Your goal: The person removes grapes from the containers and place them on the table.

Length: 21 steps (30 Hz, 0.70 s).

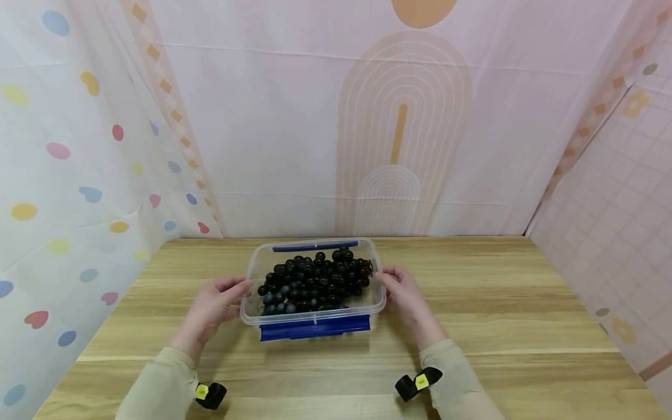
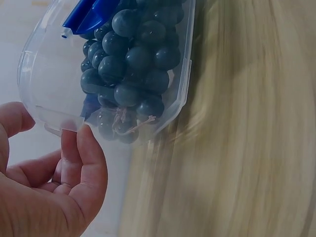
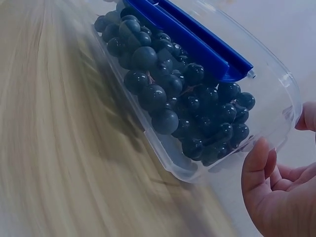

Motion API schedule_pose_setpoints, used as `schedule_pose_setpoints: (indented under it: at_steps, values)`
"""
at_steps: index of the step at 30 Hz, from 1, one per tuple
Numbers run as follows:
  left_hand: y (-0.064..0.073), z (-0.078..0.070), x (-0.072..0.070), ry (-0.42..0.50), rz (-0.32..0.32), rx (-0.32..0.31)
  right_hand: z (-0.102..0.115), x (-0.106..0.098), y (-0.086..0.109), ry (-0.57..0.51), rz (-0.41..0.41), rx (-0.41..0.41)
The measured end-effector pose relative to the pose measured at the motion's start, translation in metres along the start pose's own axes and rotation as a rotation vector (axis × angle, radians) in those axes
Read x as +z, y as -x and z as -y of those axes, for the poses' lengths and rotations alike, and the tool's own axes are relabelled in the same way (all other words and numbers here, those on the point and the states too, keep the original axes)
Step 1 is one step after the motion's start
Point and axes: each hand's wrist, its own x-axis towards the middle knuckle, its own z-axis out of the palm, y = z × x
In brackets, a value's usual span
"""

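A clear plastic food container point(image 1: 315, 318) with blue side clips point(image 1: 315, 328) is held between both hands above the table. Dark grapes point(image 1: 315, 280) in bunches fill much of it. My left hand point(image 1: 212, 306) grips the container's left end by the rim, thumb above and fingers beneath. At the right end my right hand point(image 1: 406, 294) pinches the rim likewise. In the left wrist view, the left fingertips point(image 2: 89, 143) touch the container's end wall near the grapes point(image 2: 126, 64). The right wrist view has the right fingers point(image 3: 256, 163) against the opposite end.
A wood-grain table point(image 1: 483, 309) spreads beneath the container, with a shadow under it. Patterned curtains point(image 1: 273, 134) hang behind the table's back edge and along both sides. A black wrist strap point(image 1: 420, 383) is on each sleeve.
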Motion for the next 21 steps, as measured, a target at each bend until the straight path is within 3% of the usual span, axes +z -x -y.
schedule_pose_setpoints:
  at_steps: [12,21]
  values:
    - [-0.0012,-0.0033,-0.0003,0.040,0.036,0.020,0.0035,-0.0033,0.0027,0.083,0.021,-0.004]
    - [-0.0004,-0.0050,0.0002,0.043,0.007,0.008,0.0048,-0.0047,0.0031,0.092,0.055,-0.007]
